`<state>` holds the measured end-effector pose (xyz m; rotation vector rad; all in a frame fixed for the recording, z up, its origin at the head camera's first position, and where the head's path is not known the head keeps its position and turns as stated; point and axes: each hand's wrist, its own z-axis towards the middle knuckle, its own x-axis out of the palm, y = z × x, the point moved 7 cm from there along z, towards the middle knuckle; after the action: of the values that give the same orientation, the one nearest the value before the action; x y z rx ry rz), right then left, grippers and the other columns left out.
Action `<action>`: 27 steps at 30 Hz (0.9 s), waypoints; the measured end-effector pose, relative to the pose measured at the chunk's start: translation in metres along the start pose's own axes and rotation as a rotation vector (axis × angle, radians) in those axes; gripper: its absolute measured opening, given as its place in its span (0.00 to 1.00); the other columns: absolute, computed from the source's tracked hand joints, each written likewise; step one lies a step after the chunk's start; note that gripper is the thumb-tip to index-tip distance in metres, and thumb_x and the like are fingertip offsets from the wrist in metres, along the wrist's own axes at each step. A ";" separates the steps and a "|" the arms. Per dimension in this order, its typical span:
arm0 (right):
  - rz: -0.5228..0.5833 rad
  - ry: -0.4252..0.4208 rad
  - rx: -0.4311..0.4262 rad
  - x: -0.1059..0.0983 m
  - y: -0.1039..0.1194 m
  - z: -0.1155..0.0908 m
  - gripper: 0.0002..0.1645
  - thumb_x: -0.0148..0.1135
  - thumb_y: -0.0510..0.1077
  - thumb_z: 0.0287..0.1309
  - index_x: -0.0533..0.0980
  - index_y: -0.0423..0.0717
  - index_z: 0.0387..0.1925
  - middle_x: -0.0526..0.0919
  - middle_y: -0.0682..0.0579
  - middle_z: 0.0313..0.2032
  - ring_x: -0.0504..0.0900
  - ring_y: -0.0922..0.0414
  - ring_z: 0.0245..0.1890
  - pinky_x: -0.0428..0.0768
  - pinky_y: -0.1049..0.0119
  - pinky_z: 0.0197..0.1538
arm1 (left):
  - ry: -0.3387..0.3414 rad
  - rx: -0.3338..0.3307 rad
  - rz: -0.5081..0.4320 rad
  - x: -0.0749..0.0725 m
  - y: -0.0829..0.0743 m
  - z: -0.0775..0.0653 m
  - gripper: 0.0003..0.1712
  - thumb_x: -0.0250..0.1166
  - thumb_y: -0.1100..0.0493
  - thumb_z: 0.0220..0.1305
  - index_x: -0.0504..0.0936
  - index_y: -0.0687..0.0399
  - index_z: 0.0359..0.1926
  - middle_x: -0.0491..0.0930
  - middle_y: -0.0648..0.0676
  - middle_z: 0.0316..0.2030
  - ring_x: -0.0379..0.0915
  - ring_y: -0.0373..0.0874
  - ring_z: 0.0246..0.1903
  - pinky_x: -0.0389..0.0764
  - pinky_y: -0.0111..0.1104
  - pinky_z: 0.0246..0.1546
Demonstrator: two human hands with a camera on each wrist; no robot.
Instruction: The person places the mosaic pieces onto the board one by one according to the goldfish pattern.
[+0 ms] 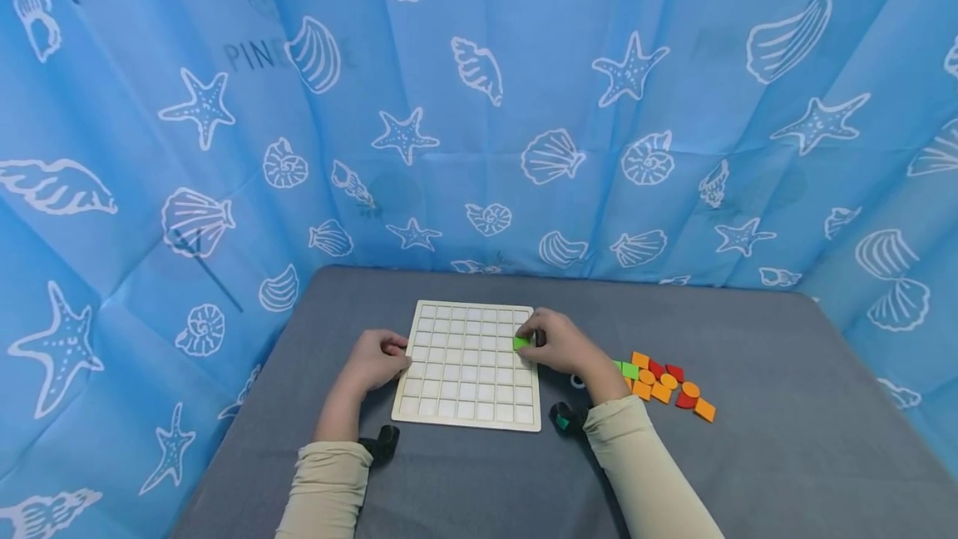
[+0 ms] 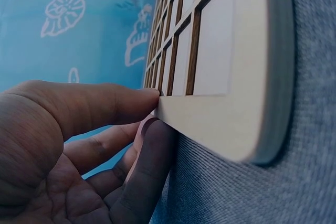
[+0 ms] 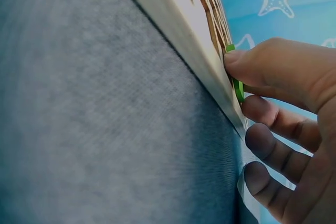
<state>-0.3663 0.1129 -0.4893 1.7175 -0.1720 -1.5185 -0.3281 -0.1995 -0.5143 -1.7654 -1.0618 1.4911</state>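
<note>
Right fingers (image 3: 277,116) pinch green tile (image 1: 520,343) by right edge of board (image 1: 467,390); left fingers (image 2: 149,166) hold its left side; best square tile up before releasing.

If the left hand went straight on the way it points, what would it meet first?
The grid board, at its left edge; the left hand seems to hold it there, though exact contact is unclear.

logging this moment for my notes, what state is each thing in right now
Grid board: lying flat on the gray table
Green tile: pinched over the board's right side; can't tell if fully seated
Right hand: pinching the green tile
Left hand: pinching the board's left edge
Loose pieces: clustered right of the board
Blue curtain: hanging, creased
</note>
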 end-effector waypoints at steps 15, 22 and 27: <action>-0.006 -0.007 0.003 -0.002 -0.005 0.000 0.14 0.77 0.41 0.61 0.89 0.41 0.47 0.82 0.49 0.40 0.75 0.60 0.33 0.77 0.64 0.38 | -0.006 -0.008 0.006 0.001 0.002 0.001 0.18 0.69 0.67 0.64 0.84 0.66 0.55 0.81 0.58 0.36 0.78 0.46 0.31 0.79 0.35 0.31; 0.006 -0.006 0.014 -0.003 -0.006 -0.002 0.13 0.77 0.40 0.60 0.89 0.42 0.46 0.81 0.50 0.38 0.75 0.59 0.32 0.77 0.65 0.38 | -0.005 -0.012 -0.006 0.001 0.001 0.001 0.18 0.69 0.68 0.65 0.84 0.68 0.55 0.81 0.59 0.36 0.78 0.46 0.31 0.79 0.35 0.31; 0.006 -0.003 0.029 -0.004 -0.006 -0.002 0.13 0.76 0.41 0.62 0.89 0.42 0.47 0.82 0.49 0.39 0.74 0.59 0.33 0.77 0.65 0.37 | -0.008 -0.008 0.003 0.000 0.002 0.001 0.18 0.69 0.67 0.64 0.84 0.67 0.55 0.81 0.59 0.36 0.78 0.47 0.31 0.80 0.35 0.32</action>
<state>-0.3678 0.1201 -0.4900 1.7363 -0.2012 -1.5212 -0.3287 -0.1999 -0.5162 -1.7685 -1.0713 1.4986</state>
